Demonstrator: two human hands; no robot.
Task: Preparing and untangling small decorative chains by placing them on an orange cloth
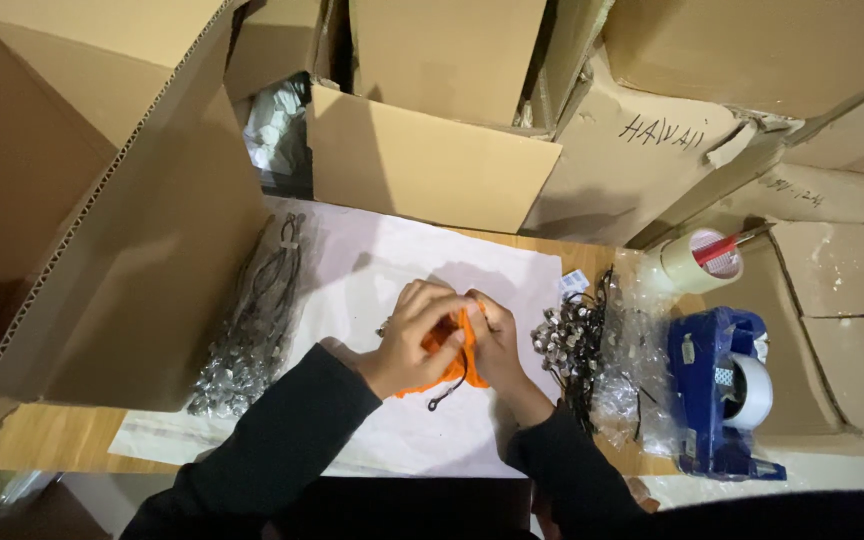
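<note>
Left hand (pixel 414 345): curled shut over the orange fabric piece (pixel 442 360), fingers bent on top of it, thumb side toward the other hand.
Right hand (pixel 492 340): touching the left, fingertips pinched together on the upper edge of the same orange piece; exact contact hidden behind the knuckles.
Orange fabric piece: clamped between both hands, just above the white sheet (pixel 382 290), only small parts showing.
Black cord (pixel 449 393): hanging from under the orange piece, small ring at its end lying on the white sheet.
White sheet: spread flat on the wooden surface (pixel 47 440) under both hands.
Left bundle (pixel 252 325): black cords with silvery metal ends in clear wrap, left of the white sheet's middle, partly on it, against the big cardboard flap (pixel 142 230).
Right pile (pixel 567 340): loose metal-tipped cords on crinkled clear plastic, just beside the white sheet's right edge, near the right wrist.
Tape roll (pixel 702 260): beyond the white sheet's right corner, a red-handled tool resting across it.
Blue tape dispenser (pixel 722 390): well right of the white sheet.
Risk, cord: likely to slip loose, the dangling end being free and unheld.
Risk, right pile: easily snagged or dragged by the right sleeve, lying so close.
Risk, grip: small piece, crowded fingers, view blocked; a fumble onto the sheet seems possible.
</note>
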